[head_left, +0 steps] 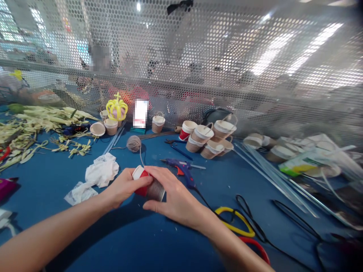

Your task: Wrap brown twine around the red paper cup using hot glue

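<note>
A small red paper cup (141, 189) with a white rim lies tilted between my hands. Greyish-brown yarn (155, 190) is wound around its lower part. My left hand (128, 186) grips the cup near the rim, thumb across the red side. Over the wound end curves my right hand (172, 194), its fingers laid along the top of the cup and its thumb at the near side. A strand runs from the cup up to a yarn ball (134, 144) on the blue table. Just right of my hands lies a blue hot glue gun (185, 174).
Several yarn-wrapped cups (198, 138) stand at the back near a perforated metal screen (181, 49). Crumpled white plastic (102, 170) lies left. Yellow-and-red-handled scissors (236, 223), black cords and clear glue sticks (272, 177) lie right. Dried husks (51, 117) cover the far left.
</note>
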`<state>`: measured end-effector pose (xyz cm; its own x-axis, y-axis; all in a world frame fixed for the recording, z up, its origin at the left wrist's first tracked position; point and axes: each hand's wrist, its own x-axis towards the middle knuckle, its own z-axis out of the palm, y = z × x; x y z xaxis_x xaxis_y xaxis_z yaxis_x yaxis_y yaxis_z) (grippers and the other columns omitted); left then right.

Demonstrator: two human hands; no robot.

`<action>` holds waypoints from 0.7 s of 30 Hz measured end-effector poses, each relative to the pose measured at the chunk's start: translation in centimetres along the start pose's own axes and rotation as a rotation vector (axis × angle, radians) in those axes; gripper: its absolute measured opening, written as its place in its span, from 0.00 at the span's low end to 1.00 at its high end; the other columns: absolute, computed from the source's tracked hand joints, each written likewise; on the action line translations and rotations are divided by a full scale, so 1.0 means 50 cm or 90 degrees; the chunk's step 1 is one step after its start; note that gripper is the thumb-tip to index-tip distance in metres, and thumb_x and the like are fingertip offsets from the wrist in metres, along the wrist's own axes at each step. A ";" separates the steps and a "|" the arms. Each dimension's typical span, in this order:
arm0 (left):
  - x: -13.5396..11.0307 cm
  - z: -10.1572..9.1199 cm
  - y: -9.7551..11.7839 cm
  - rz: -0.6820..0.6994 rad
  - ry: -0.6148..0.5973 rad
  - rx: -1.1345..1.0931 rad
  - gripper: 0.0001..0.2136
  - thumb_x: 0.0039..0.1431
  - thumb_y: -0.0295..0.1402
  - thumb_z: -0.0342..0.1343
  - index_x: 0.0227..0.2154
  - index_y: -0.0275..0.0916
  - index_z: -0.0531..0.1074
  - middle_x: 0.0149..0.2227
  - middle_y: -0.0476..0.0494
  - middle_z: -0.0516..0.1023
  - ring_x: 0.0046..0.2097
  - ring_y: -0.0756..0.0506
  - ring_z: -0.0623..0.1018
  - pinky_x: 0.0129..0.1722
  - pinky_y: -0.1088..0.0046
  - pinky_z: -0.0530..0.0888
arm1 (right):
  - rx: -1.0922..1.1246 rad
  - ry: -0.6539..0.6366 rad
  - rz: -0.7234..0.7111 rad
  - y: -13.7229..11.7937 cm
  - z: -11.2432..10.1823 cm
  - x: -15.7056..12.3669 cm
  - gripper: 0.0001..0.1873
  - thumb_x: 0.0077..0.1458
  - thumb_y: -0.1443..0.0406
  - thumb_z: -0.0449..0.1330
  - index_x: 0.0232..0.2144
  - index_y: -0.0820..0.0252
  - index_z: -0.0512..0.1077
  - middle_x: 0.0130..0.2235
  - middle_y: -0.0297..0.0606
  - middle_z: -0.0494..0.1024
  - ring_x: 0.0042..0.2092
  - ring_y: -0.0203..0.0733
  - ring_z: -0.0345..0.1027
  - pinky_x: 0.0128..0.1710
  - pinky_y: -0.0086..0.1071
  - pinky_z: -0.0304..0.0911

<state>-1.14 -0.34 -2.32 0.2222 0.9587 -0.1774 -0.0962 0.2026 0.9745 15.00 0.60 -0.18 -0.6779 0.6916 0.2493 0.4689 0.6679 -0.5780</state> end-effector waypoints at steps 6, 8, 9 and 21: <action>0.007 -0.002 -0.001 -0.005 0.030 -0.015 0.13 0.45 0.39 0.58 0.21 0.33 0.67 0.19 0.52 0.66 0.22 0.54 0.61 0.23 0.78 0.58 | 0.077 0.063 0.065 0.019 -0.028 0.002 0.31 0.46 0.59 0.60 0.52 0.57 0.58 0.53 0.44 0.65 0.53 0.46 0.59 0.51 0.44 0.56; 0.009 -0.004 -0.001 0.014 0.062 -0.001 0.13 0.45 0.39 0.57 0.21 0.33 0.66 0.19 0.52 0.66 0.22 0.54 0.61 0.23 0.78 0.58 | 0.068 0.164 0.129 0.031 -0.052 0.002 0.19 0.51 0.60 0.55 0.46 0.59 0.64 0.47 0.43 0.71 0.46 0.44 0.65 0.46 0.41 0.61; 0.010 -0.005 -0.002 0.022 0.076 0.010 0.13 0.46 0.39 0.56 0.21 0.33 0.66 0.19 0.51 0.66 0.22 0.54 0.61 0.23 0.78 0.58 | 0.061 0.201 0.164 0.035 -0.063 0.001 0.15 0.53 0.61 0.53 0.43 0.60 0.67 0.42 0.43 0.73 0.42 0.43 0.68 0.43 0.39 0.63; 0.000 0.010 0.003 0.065 0.059 0.199 0.10 0.47 0.36 0.49 0.18 0.35 0.63 0.18 0.53 0.61 0.23 0.53 0.59 0.22 0.78 0.58 | -0.009 0.057 0.017 0.021 0.016 0.000 0.25 0.45 0.60 0.62 0.46 0.65 0.65 0.49 0.48 0.68 0.50 0.44 0.60 0.50 0.39 0.57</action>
<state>-0.67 -0.42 -2.09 0.1369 0.9877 -0.0749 0.1921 0.0477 0.9802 15.03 1.08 -1.41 -0.6116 0.7308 0.3031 0.4943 0.6521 -0.5749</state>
